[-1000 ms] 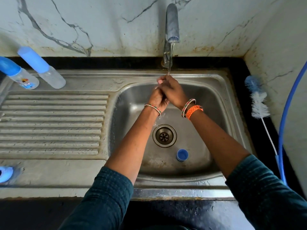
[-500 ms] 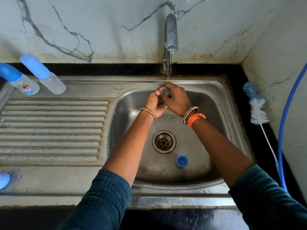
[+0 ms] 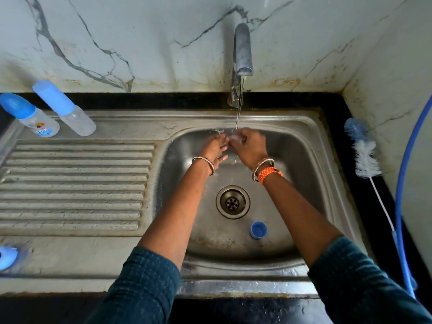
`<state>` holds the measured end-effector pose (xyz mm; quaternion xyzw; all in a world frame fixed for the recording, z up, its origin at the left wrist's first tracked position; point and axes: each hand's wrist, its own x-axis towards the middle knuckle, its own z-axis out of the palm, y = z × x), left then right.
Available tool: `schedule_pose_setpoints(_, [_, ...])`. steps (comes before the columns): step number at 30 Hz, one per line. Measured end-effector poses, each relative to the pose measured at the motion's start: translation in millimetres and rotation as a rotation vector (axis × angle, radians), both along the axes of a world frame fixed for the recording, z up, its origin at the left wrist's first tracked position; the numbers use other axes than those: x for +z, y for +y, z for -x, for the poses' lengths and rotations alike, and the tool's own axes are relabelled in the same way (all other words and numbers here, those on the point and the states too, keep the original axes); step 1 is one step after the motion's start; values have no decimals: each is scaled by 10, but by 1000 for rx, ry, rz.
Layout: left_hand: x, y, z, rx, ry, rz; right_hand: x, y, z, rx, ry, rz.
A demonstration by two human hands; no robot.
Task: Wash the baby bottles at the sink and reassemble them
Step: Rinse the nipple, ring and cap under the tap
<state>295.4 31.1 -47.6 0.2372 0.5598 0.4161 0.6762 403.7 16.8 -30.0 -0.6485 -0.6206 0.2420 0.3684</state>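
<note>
Left of the basin stand two capped baby bottles (image 3: pixel 42 120), while under the tap (image 3: pixel 243 50) the left hand (image 3: pixel 216 148) spreads loose fingers beside the right hand (image 3: pixel 249 146), which pinches a small clear part (image 3: pixel 235 136), probably soft, slippery teat, best held by its rim.

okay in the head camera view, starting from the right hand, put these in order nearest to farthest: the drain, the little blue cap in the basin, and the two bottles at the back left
From the right hand, under the tap:
1. Drain, mid-basin, just below the hands.
2. Blue cap, in the basin beyond the drain, toward the front.
3. Bottle with the plain clear body, back left on the sink's rim.
4. Bottle with the printed label, farthest left.
</note>
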Motion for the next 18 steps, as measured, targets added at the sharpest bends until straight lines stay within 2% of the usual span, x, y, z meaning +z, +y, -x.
schedule_pose_setpoints(1, [-22, 6, 23, 5, 35, -9, -33, -6, 27, 3, -12, 31])
schedule_pose_setpoints(4, [-95, 26, 89, -2, 60, -8, -3, -27, 124, -107, 104, -173])
schedule_pose_setpoints(5, [-107, 22, 104, 7, 33, 5, -15, -14, 140, -97, 111, -143])
schedule_pose_setpoints(7, [-151, 18, 116, 52, 19, 23, -92, -16, 159, -22, 28, 117])
schedule_pose_setpoints(8, [-168, 17, 118, 66, 19, 30, -122, -25, 158, -20, 3, 173])
schedule_pose_setpoints(10, [-173, 13, 139, 67, -16, 29, -52, -16, 185, -103, 50, 83])
schedule_pose_setpoints(11, [-172, 9, 157, 65, -37, 27, 16, -9, 198, -157, 139, 40])
schedule_pose_setpoints(12, [-174, 9, 170, 60, -50, 32, 71, 19, 206, -190, 309, 69])
schedule_pose_setpoints(15, [-143, -12, 165, 67, -72, 49, 211, 77, 186, -192, 1226, 482])
schedule_pose_setpoints(16, [-122, -14, 153, 67, -88, 48, 226, 66, 151, -181, 1356, 601])
schedule_pose_setpoints(18, [-93, -6, 150, 52, -115, 51, 211, 39, 85, -143, 1381, 715])
